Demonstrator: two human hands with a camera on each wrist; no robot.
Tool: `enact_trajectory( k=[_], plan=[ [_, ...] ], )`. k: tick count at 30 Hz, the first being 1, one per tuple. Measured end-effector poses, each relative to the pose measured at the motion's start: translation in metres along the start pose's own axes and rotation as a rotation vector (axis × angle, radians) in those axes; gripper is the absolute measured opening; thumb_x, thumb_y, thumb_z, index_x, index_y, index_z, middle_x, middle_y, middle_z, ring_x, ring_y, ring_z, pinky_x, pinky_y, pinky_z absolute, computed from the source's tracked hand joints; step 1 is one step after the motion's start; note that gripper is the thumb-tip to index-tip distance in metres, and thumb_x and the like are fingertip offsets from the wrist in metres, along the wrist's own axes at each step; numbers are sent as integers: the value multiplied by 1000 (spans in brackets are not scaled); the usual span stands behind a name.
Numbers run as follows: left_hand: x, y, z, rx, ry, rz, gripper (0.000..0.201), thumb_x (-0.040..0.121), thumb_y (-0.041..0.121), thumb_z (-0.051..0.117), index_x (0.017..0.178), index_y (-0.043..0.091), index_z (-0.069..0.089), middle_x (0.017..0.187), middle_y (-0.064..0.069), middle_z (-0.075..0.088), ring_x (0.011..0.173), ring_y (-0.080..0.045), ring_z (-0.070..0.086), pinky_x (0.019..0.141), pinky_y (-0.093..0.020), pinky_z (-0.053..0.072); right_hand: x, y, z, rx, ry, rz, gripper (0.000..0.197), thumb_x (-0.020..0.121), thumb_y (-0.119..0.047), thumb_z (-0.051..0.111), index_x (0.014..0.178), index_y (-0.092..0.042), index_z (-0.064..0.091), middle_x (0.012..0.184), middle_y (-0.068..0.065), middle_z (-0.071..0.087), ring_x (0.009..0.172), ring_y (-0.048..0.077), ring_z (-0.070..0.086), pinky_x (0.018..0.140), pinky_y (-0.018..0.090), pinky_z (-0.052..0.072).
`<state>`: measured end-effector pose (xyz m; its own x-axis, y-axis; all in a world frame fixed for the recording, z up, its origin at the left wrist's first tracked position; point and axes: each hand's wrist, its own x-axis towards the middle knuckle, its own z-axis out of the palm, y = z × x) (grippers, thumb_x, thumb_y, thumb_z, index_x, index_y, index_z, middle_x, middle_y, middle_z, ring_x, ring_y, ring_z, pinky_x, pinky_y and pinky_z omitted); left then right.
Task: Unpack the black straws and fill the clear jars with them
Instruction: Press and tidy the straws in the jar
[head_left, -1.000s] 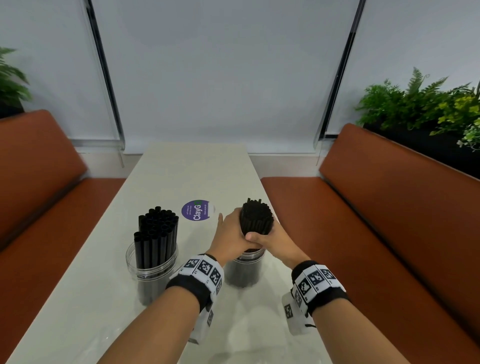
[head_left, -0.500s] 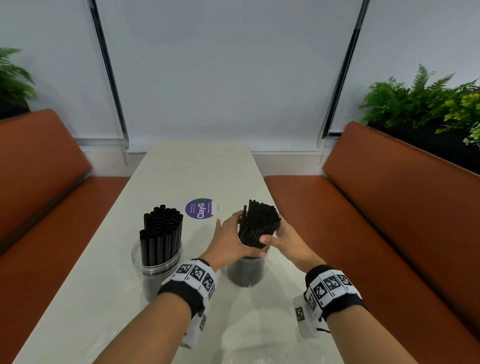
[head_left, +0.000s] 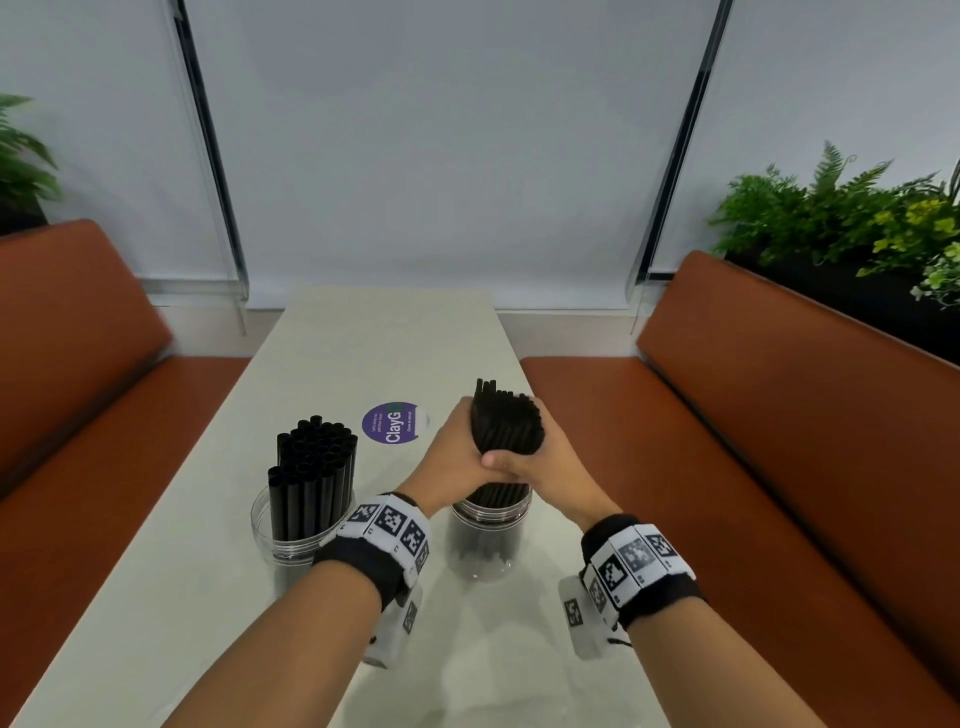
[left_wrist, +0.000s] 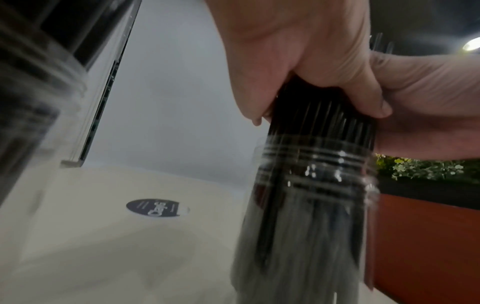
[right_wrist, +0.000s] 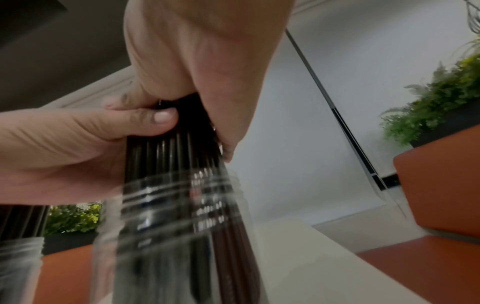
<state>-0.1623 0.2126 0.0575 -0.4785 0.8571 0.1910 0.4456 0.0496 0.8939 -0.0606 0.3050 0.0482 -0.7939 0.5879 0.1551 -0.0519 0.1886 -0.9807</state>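
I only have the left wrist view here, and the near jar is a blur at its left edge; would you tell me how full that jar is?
Observer: The left jar is packed with upright black straws.
Operator: Thanks. Do the held straws stick out above the hands?
Observer: Yes, the held bundle fans out above the left hand and right hand.
Operator: Is anything lying beyond the sticker?
Observer: No, only bare table shows beyond the purple sticker.

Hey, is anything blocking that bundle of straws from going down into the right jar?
Nothing visible blocks it. The bundle, gripped by the left hand and right hand, already has its lower ends inside the right jar. That jar's mouth is open, with no lid. The left jar stands apart, already filled.
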Motion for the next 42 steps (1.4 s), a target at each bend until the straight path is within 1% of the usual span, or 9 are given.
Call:
enact_trajectory(
  k=[6,11,15,20,26,30,33,38,42],
  plan=[
    [1,13,-9,-26,-52,47,53,60,8,85,82,38,48,84,17,58,75,8,56,60,-2,46,9,-15,-5,-52,-53,-95,59,54,-22,82,104,-29,52,100,-7,62,93,-1,62,74,17,52],
    [-3,-20,6,82,-88,-29,64,38,47,85,95,33,61,93,7,71,92,-10,66,86,-39,55,-2,15,-11,-98,-50,-5,71,56,-30,81,118,-9,54,113,8,65,108,19,62,89,26,50],
    [-2,-27,14,327,-42,14,89,34,68,71,114,33,52,113,9,58,117,-14,44,105,-29,32,-9,24,-8,-69,-78,38,89,57,-48,83,129,-9,48,125,15,60,118,23,57,101,35,47],
    [-12,-25,9,255,-102,-35,83,47,42,87,117,28,44,113,9,44,116,-12,31,104,-31,31,-18,26,-15,-86,-95,62,103,45,-61,82,132,-22,42,130,-1,56,126,15,48,112,44,33],
    [-14,-28,9,144,-74,-83,115,30,57,85,131,33,36,129,13,49,125,-12,41,109,-44,36,-18,25,-21,-50,-106,42,109,38,-59,85,131,-29,37,129,-9,52,124,0,45,96,9,40],
    [-11,-22,10,135,-49,-14,104,32,53,86,123,40,39,121,17,56,120,-9,49,109,-47,35,-17,20,-23,-37,-92,45,122,39,-53,87,141,-21,27,133,-5,48,127,7,43,101,18,39],
    [-12,-16,13,191,-64,4,84,41,40,86,110,46,40,103,28,53,103,-1,52,109,-46,32,-16,20,-18,-61,-107,71,96,53,-30,84,134,-21,34,128,-3,51,121,9,48,89,10,45],
    [-7,2,16,224,53,63,49,65,32,74,108,26,52,104,1,60,106,-19,57,112,-44,29,-5,13,1,-53,42,44,80,60,-21,86,129,-14,46,123,4,61,115,15,58,95,30,51],
    [-3,30,8,7,159,73,50,69,18,78,108,15,46,99,-1,56,84,-7,56,70,-22,49,1,-15,0,26,100,-31,61,68,2,78,121,-10,49,106,-5,62,95,0,61,80,17,54]
  ],
)
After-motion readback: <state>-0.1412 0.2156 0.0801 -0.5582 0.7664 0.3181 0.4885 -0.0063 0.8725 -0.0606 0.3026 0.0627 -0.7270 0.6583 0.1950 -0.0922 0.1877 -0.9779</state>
